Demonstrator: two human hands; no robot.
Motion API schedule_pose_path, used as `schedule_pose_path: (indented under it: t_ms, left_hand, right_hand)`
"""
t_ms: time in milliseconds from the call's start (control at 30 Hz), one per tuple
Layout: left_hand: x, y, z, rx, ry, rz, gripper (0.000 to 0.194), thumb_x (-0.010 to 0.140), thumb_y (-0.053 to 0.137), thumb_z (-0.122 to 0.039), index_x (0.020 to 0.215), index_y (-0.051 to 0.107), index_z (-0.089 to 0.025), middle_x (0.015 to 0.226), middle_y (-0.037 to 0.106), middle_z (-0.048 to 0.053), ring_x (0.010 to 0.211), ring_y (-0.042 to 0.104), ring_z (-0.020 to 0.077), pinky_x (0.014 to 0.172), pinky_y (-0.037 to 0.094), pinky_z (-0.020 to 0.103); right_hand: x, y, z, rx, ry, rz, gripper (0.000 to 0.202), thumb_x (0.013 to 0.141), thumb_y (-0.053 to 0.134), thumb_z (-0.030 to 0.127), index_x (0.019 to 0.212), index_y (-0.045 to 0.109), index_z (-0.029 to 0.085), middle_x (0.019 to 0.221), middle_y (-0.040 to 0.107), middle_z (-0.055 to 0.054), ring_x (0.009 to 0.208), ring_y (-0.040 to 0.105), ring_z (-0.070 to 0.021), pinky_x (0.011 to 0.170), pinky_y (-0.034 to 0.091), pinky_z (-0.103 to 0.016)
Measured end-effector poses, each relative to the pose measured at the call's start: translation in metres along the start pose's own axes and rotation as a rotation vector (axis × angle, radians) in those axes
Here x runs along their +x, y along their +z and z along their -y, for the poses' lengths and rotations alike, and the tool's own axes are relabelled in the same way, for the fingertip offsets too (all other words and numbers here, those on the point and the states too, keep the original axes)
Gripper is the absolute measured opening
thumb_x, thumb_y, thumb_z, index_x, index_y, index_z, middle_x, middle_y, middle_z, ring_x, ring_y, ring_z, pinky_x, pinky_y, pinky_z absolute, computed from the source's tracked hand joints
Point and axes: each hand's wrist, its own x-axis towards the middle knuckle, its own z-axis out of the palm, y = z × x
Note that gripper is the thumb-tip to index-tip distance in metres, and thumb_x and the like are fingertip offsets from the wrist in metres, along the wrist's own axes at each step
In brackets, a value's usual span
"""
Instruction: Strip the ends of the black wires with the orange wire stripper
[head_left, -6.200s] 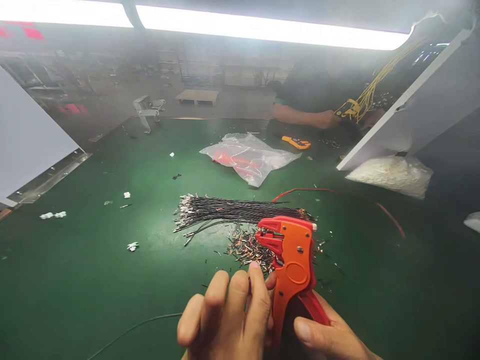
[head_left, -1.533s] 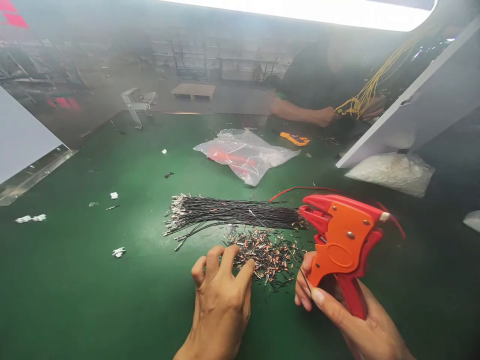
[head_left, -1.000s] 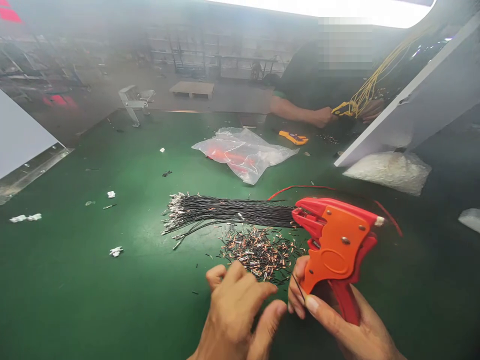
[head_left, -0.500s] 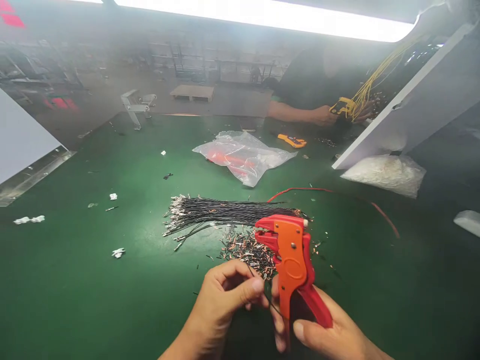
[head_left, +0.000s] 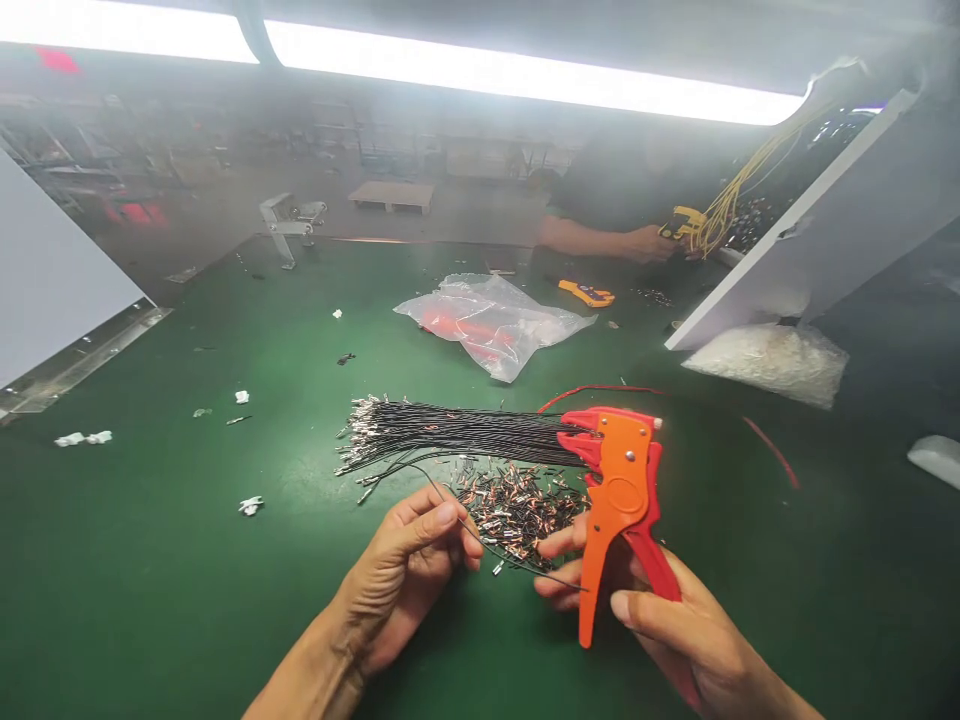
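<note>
A green desk [head_left: 187,600] is observed, flanked by a left panel [head_left: 52,270] and a right panel [head_left: 810,240], the latter screening part of a person [head_left: 607,190] by whom yellow wires [head_left: 724,215] are held beyond the far edge. Toward that edge, a clear bag [head_left: 499,325] is noted with red contents visible; at the right panel's foot, a second bag [head_left: 772,365] is filled with pale pieces. A black wire bundle [head_left: 465,430] is laid mid-desk, its right end partly hidden by the red-orange wire stripper [head_left: 622,480]. The stripper is held in the loosely curled grip of the right hand [head_left: 682,620]. A single black wire [head_left: 517,565] is pinched by the left hand [head_left: 416,560], thumb and finger together, and is led to the stripper's handle. Clippings [head_left: 517,505] are heaped nearer the front edge than the bundle. White bits [head_left: 251,506] are scattered toward the left edge.
</note>
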Motion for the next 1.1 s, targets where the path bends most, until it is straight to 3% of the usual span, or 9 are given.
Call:
schedule_pose_path:
  t_ms: [167,367,533,833,967,1100]
  left_hand:
    - [0.003,0.002,0.004,0.090,-0.003,-0.034,0.026,0.072,0.084,-0.029,0.065,0.063,-0.016,0.062,0.066,0.001,0.062,0.058,0.0110,0.066,0.045,0.023]
    - [-0.001,0.013,0.010,0.159,0.042,-0.079,0.025,0.075,0.083,-0.029,0.066,0.063,-0.016,0.063,0.068,0.000,0.065,0.058,0.0094,0.068,0.043,0.020]
    - [-0.008,0.025,0.004,0.174,0.120,-0.139,0.028,0.072,0.086,-0.035,0.066,0.064,-0.018,0.060,0.068,-0.002,0.062,0.058,0.0095,0.067,0.043,0.021]
    - [-0.011,0.030,0.009,0.406,0.267,-0.162,0.028,0.072,0.084,-0.042,0.064,0.070,-0.019,0.060,0.069,0.000,0.061,0.058,0.0128,0.066,0.045,0.025]
    - [-0.014,0.032,0.017,0.622,0.402,-0.156,0.024,0.077,0.080,-0.039,0.064,0.073,-0.020,0.062,0.069,0.003,0.065,0.061,0.0167,0.069,0.046,0.028]
    - [-0.019,0.033,0.030,0.807,0.633,-0.104,0.012,0.084,0.073,-0.029,0.073,0.075,-0.023,0.067,0.068,0.004,0.064,0.057,0.0177,0.065,0.042,0.030]
  right_hand:
    - [-0.001,0.009,0.002,0.136,-0.010,-0.063,0.025,0.087,0.073,0.035,0.110,0.069,0.025,0.105,0.073,-0.006,0.085,0.070,-0.0211,0.074,0.055,-0.035]
    - [0.002,0.018,-0.017,0.168,0.051,0.007,0.033,0.083,0.079,0.034,0.112,0.066,0.022,0.096,0.073,-0.006,0.081,0.071,-0.0213,0.072,0.054,-0.036]
    - [0.003,0.024,-0.030,0.122,-0.011,0.044,0.033,0.084,0.079,0.035,0.109,0.064,0.020,0.087,0.068,-0.003,0.076,0.068,-0.0196,0.068,0.050,-0.033]
    - [-0.002,0.025,-0.013,0.159,-0.011,-0.022,0.029,0.086,0.073,0.032,0.111,0.065,0.020,0.088,0.066,-0.003,0.077,0.064,-0.0212,0.073,0.050,-0.038]
    - [0.000,0.023,-0.008,0.233,-0.024,-0.071,0.023,0.087,0.071,0.024,0.109,0.066,0.021,0.087,0.065,-0.002,0.076,0.063,-0.0193,0.072,0.051,-0.036]
    - [0.000,0.023,-0.011,0.238,-0.035,-0.077,0.022,0.086,0.070,0.022,0.108,0.067,0.020,0.086,0.064,-0.002,0.074,0.062,-0.0184,0.070,0.051,-0.035]
